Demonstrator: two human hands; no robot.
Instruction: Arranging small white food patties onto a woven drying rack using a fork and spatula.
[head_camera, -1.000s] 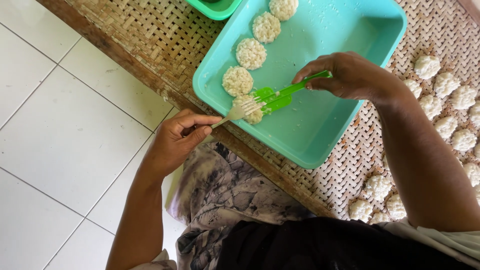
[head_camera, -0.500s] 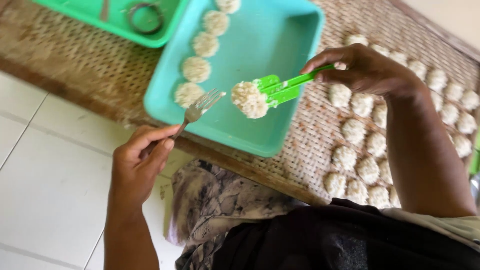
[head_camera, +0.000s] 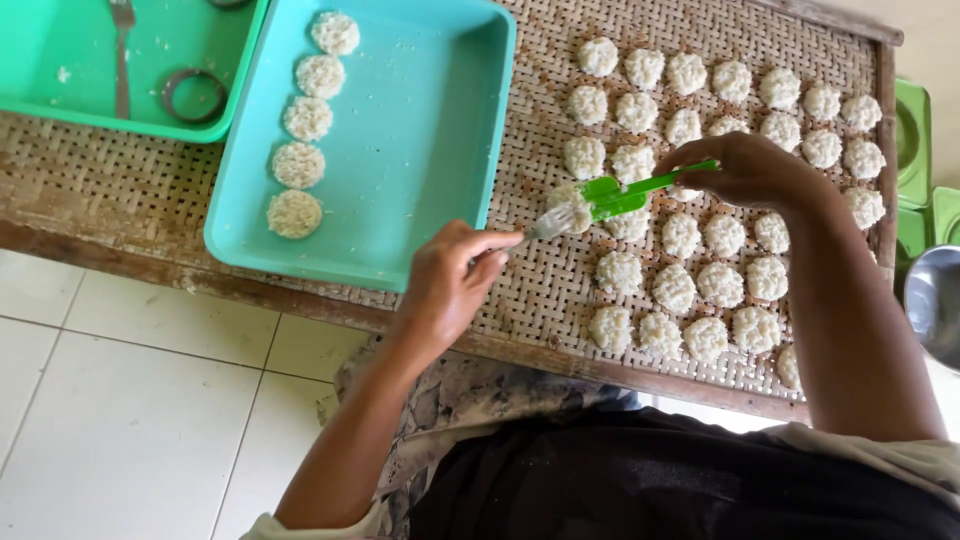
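- Leftmost, at the desk's far-left corner, a green tray (head_camera: 60, 105) holds a spare fork (head_camera: 122, 55) and a ring mould (head_camera: 195, 95).
- Next to it, touching its side, a teal tray (head_camera: 420, 170) carries five rice cakes (head_camera: 300, 120) in a row along its left wall; the rest of it is bare.
- Left hand (head_camera: 450, 285), just off the teal tray's near-right corner, has its fingers closed round a metal fork (head_camera: 548, 225), tines pointing right and away.
- Rice cake (head_camera: 568, 205) sits between the two tools, over the woven mat (head_camera: 560, 300): it lies up and to the right of the left fingers, touching the tines. Whether it rests on the mat or is lifted I cannot tell.
- Green tool (head_camera: 640, 190) runs roughly left to right, tilted slightly up toward the right; its flat end meets the cake from the right.
- Right hand (head_camera: 750, 170) pinches the tool's far end, fingers shut on it. The cake lies left of these fingers and a little nearer; the left hand is about as close.
- Rows of cakes (head_camera: 720, 280) fill the mat's right half, toward the right edge.
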